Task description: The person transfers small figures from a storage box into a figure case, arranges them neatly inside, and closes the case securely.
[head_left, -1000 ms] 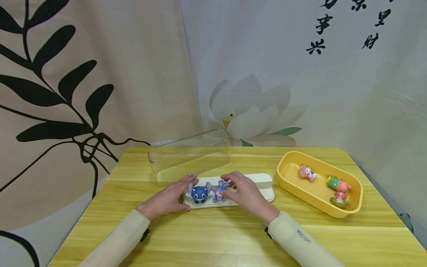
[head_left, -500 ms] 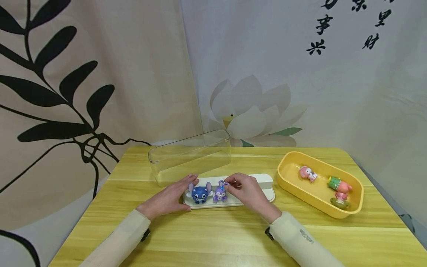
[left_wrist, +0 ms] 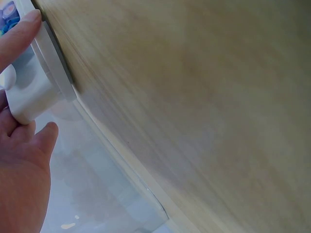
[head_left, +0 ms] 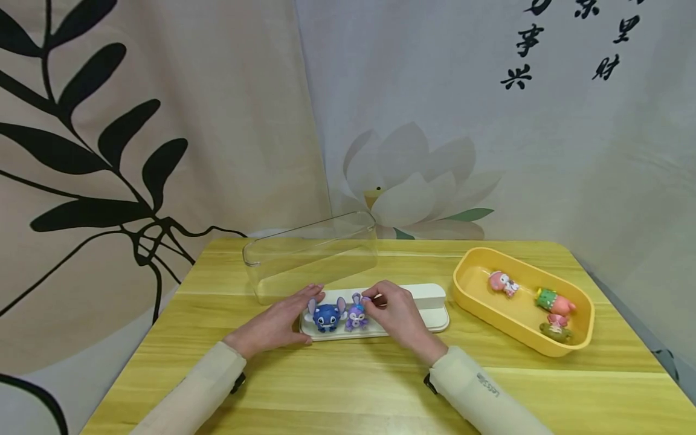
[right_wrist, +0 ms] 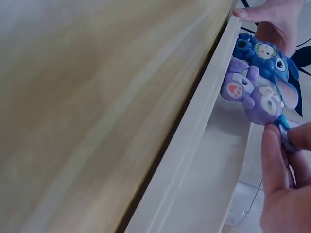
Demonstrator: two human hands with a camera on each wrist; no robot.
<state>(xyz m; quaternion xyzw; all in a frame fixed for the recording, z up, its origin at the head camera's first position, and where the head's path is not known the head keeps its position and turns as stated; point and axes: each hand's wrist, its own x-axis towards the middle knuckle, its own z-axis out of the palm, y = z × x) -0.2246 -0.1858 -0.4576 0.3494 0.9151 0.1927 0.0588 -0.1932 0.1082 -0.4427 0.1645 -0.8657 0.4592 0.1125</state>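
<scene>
A white two-step display base (head_left: pixel 437 318) lies lengthwise on the table. My left hand (head_left: pixel 278 321) grips its left end, thumb at the front edge and fingers behind; the left wrist view shows the thumb (left_wrist: pixel 22 38) across that edge. Beside this hand a blue big-eared figurine (head_left: pixel 327 317) sits on the lower step. My right hand (head_left: pixel 401 315) pinches an ear of a purple rabbit figurine (head_left: pixel 356 318), which is upright just right of the blue one. Seen from the right wrist, the rabbit (right_wrist: pixel 262 109) overlaps the blue figurine (right_wrist: pixel 265 53), and thumb and fingers close around its ear.
A clear plastic cover (head_left: pixel 312 257) stands behind the base, slightly angled. To the right is a yellow tray (head_left: pixel 497 324) with a pink figurine (head_left: pixel 502 283), a green-and-pink one (head_left: pixel 554 301) and another (head_left: pixel 556 329) lying inside. A printed curtain hangs behind the wooden table.
My right hand has shifted its fingers from the rabbit's side up to its ear, and the rabbit has moved slightly left, closer to the blue figurine. My left hand has stayed put.
</scene>
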